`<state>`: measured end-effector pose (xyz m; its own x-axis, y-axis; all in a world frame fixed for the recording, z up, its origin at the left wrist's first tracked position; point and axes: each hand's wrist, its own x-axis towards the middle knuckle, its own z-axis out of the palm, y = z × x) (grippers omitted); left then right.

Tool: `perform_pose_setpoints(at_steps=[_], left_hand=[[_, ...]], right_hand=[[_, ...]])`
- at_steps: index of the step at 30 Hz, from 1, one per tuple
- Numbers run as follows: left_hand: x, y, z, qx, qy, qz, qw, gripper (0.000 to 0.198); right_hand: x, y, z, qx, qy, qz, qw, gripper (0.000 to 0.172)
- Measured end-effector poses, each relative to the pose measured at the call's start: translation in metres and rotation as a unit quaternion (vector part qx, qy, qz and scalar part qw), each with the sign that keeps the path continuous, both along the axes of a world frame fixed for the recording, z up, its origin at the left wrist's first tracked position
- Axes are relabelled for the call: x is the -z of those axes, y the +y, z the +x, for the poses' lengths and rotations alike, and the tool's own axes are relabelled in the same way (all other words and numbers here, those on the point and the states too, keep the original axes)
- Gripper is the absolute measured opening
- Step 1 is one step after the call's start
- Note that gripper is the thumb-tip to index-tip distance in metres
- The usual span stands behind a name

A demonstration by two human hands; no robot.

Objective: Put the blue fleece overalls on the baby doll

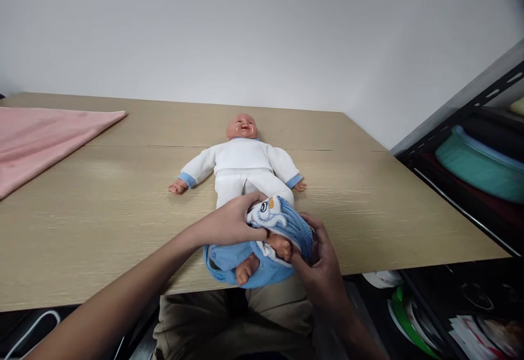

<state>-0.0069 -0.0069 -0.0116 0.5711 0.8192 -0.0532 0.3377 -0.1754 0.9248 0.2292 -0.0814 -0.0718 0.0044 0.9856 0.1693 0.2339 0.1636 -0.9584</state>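
Observation:
A baby doll [244,155] in a white top with blue cuffs and white trousers lies on its back, head away from me and arms spread. Around its lower legs is a bunched blue garment [262,273] with a white animal face on it, hanging slightly over the table's front edge. Both doll feet poke out of the blue cloth. My left hand [233,221] grips the garment beside the animal face, its thumb near the doll's raised foot. On the other side my right hand [321,256] is closed on the garment's edge by the same foot.
The wooden table [123,229] runs back to a pale wall. A pink cloth [45,136] lies on its left side. At the right, a black shelf rack [462,196] holds a teal container [478,163], with green and white items lower down.

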Motion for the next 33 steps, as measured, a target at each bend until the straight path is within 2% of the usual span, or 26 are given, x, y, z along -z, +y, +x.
perform_pose_setpoints(at_steps=[8,14,17,20,21,23,25,27,29,33], left_hand=[[-0.003,0.010,-0.009,0.071,-0.034,-0.008,0.997,0.038],[-0.003,0.014,-0.011,0.073,-0.029,-0.005,0.997,0.023],[-0.001,0.015,-0.011,0.074,-0.036,-0.008,0.997,0.019],[0.002,0.017,-0.011,0.078,-0.045,0.005,0.996,0.022],[0.003,0.018,-0.010,0.081,-0.050,0.004,0.995,0.024],[0.003,0.018,-0.009,0.084,-0.062,-0.008,0.994,0.031],[0.001,0.016,-0.007,0.080,-0.064,-0.013,0.995,0.036],[-0.003,0.011,-0.003,0.057,-0.036,0.007,0.998,0.039],[-0.007,0.003,-0.001,-0.001,0.025,0.058,0.998,0.043],[-0.009,-0.021,-0.011,-0.113,0.154,0.142,0.971,0.053]], right_hand=[[0.006,0.022,0.015,-0.046,0.012,-0.038,0.998,0.037],[0.007,0.034,0.026,-0.077,0.005,-0.029,0.997,0.032],[-0.005,0.043,0.037,-0.151,0.010,-0.094,0.984,0.038],[-0.022,0.057,0.045,-0.252,0.013,-0.177,0.951,0.050],[-0.027,0.062,0.045,-0.266,0.008,-0.179,0.947,0.053],[-0.036,0.070,0.042,-0.270,-0.021,-0.134,0.953,0.053],[-0.044,0.076,0.036,-0.250,-0.073,-0.047,0.964,0.040],[-0.051,0.080,0.028,-0.217,-0.135,0.046,0.966,0.026],[-0.056,0.085,0.022,-0.193,-0.168,0.091,0.962,0.024],[-0.055,0.100,0.015,-0.219,-0.133,0.032,0.966,0.029]])
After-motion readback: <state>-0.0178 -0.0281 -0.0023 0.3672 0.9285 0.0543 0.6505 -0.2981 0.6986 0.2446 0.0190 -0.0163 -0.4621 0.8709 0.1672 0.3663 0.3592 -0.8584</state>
